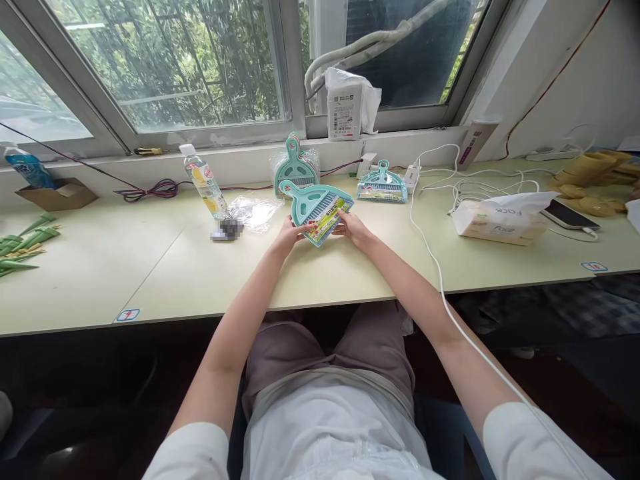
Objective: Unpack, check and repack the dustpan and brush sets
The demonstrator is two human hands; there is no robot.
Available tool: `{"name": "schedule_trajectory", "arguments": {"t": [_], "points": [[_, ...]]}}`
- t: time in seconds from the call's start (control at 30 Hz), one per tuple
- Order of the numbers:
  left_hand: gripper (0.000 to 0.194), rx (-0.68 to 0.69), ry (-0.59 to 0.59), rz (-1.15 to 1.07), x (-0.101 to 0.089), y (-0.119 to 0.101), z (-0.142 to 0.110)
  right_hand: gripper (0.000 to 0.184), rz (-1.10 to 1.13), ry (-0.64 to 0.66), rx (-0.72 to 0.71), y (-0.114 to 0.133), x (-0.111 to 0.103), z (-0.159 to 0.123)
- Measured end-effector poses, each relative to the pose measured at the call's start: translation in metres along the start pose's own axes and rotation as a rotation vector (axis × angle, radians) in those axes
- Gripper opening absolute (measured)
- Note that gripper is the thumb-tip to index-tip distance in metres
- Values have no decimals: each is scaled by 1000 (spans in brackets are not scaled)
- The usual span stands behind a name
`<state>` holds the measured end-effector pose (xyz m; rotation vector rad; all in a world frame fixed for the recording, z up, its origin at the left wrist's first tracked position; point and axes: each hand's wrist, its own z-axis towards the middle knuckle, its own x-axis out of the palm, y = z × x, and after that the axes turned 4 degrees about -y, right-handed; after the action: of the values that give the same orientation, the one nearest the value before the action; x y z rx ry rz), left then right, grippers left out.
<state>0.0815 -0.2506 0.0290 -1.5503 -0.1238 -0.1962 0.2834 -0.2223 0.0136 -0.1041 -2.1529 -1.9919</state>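
Dustpan set (323,217): mint green, held tilted between the two hands above the table (320,277), handle pointing up and away beyond the left hand, wide edge toward the right hand.
Label on it: a yellow-green panel with lines of red and dark characters, too small to read; the left thumb lies beside its lower end.
Left hand (292,235): pinching the near left side of the dustpan set, thumb on the front, other fingers partly hidden behind it.
Right hand (355,229): pinching the right edge, thumb on the front near the label's upper end, fingers curled beneath.
Tissue pack (500,223): well to the right of the right hand; the word "Face" can be read on it.
White carton (344,112): on the sill, beyond the right hand; black print and a square code, the lines too small to make out.
Bottle (207,183): beyond the left hand and to its left, white cap, a yellow fruit picture on the label; the writing is not legible.
Table sticker (128,315): nearer the body than the left hand and well to its left, blue-edged with a red mark.
Stacked dustpans (295,167): just beyond the left hand, in clear plastic.
Single dustpan (383,183): beyond the right hand and slightly to its right, labelled along its near edge.
Clear wrapper (256,212): crumpled, left of the left hand.
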Motion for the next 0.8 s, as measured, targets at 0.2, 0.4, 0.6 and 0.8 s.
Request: {"name": "schedule_trajectory", "arguments": {"t": [0.2, 0.4, 0.6, 0.8], "points": [[59, 24, 14, -53, 0, -4, -2, 27, -30, 167, -88, 1, 1, -8], [60, 42, 46, -25, -4, 2, 2, 25, -11, 99, -119, 2, 3, -11], [40, 36, 31, 58, -2, -2, 4, 26, 37, 46, -173, 8, 2, -14], [28, 460, -382, 335, -26, -4, 16, 30, 33, -15, -191, 7, -2, -12]]}}
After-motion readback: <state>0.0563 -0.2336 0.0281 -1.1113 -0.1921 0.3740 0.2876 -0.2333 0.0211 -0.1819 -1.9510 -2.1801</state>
